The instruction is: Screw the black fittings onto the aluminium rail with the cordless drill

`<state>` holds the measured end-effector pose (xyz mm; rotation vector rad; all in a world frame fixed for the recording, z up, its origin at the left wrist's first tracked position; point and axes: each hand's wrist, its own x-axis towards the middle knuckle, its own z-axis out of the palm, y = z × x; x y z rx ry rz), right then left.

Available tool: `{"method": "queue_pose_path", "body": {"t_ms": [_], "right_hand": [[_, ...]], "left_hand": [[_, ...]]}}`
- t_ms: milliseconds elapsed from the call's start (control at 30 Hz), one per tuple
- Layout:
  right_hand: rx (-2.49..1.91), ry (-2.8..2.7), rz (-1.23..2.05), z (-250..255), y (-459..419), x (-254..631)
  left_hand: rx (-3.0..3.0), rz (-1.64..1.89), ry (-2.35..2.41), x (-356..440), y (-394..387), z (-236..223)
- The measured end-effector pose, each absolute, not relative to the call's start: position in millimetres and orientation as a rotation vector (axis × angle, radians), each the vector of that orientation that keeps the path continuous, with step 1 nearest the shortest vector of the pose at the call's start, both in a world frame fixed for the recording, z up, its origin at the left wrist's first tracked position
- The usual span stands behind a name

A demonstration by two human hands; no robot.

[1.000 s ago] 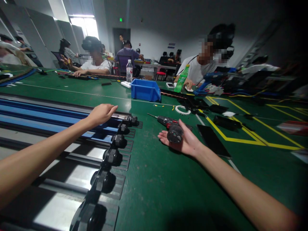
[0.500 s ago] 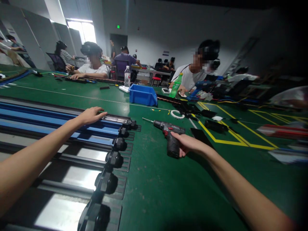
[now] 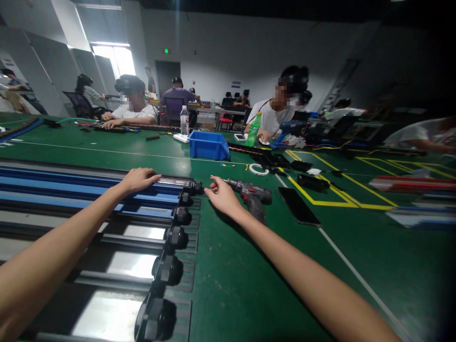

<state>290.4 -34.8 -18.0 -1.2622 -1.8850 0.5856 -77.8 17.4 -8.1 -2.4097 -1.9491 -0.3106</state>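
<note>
On the far rails of a row of long metal profiles [image 3: 156,206] rests my left hand [image 3: 139,180], its fingers stretched out. Black cable glands [image 3: 177,237] with slotted tabs line the right ends of these profiles. My right hand [image 3: 223,195] is just right of the farthest cable gland [image 3: 197,187], thumb and fingers apart with nothing between them. Behind my right wrist a black and red cordless drill [image 3: 255,194] lies on the green table, its bit pointing left and partly hidden by my hand.
A black phone [image 3: 298,205] lies right of the drill. Farther back are a blue bin [image 3: 208,146], a white ring [image 3: 259,169], a green bottle [image 3: 253,130] and a clear bottle [image 3: 184,121]. Co-workers sit across the table. Yellow tape lines [image 3: 335,204] mark the right side.
My right hand has let go of the drill, leaving it on the table, and moved left toward the far cable gland. My left hand stays on the profiles. The view has shifted slightly.
</note>
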Motion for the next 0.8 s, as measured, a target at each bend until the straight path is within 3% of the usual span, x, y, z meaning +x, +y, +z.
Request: {"method": "queue_pose_path", "body": {"t_ms": [167, 467, 800], "right_hand": [[-1.132, -1.855, 0.571, -58.1, -44.5, 264.6], [-1.081, -1.881, 0.513, -57.4, -51.2, 266.2], [-1.051, -1.894, 0.502, -58.5, -47.5, 267.5]], "left_hand": [[-2.413, -0.315, -1.946, -80.7, 20.0, -12.1], [-2.400, -0.349, -1.914, -74.0, 18.8, -11.8], [-2.593, -0.392, -1.629, 2.8, 7.1, -21.4]]}}
